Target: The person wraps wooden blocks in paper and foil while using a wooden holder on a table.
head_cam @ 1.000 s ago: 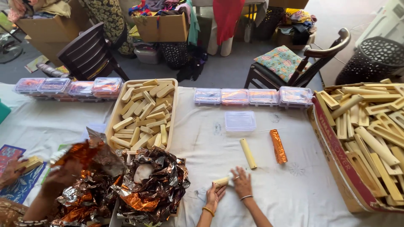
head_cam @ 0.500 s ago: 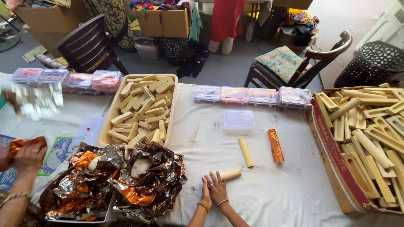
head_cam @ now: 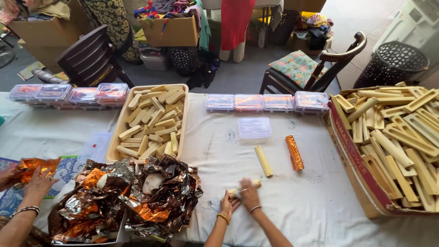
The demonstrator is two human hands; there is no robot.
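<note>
My left hand (head_cam: pixel 227 204) and my right hand (head_cam: pixel 249 194) meet at the near edge of the white-covered table (head_cam: pixel 320 210). Both close around the near end of a short pale wooden stick (head_cam: pixel 254 184) that lies on the cloth. Its far end pokes out past my right fingers. Just beyond lie a bare pale stick (head_cam: pixel 263 161) and an orange foil-wrapped stick (head_cam: pixel 294 153), side by side and apart from my hands. A small clear lidded box (head_cam: pixel 254 127) sits behind them.
A crumpled foil heap (head_cam: pixel 137 196) lies left of my hands. Behind it is a beige tray (head_cam: pixel 114 137) of sticks. A cardboard box (head_cam: pixel 354 171) of wooden pieces stands right. Clear boxes (head_cam: pixel 263 102) line the far edge. A co-worker's hand (head_cam: pixel 39 183) rests on orange foil (head_cam: pixel 34 165).
My hands stay on the short stick, shifting a little on the cloth. The co-worker's hand at the left has come down flat onto the orange foil sheet.
</note>
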